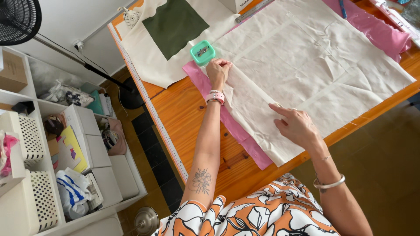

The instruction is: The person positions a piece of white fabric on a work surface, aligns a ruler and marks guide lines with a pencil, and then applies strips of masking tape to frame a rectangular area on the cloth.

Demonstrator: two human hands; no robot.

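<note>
Head view: left hand (pixel 218 70) grip pinched on crinkly cream paper pattern (pixel 306 74), right hand (pixel 295 124) flat, fingers apart.

Landmark: wooden table (pixel 188 109). On its far end, dark green fabric square (pixel 175 24) on cream cloth (pixel 144 52); metal ruler (pixel 253 11) beside it; measuring tape (pixel 148 105) along table's left edge; white shelf unit (pixel 94 144) left of table w/ perforated baskets (pixel 33 140), striped bag (pixel 72 190); black fan (pixel 17 19) far left, prob. on a stand.
</note>
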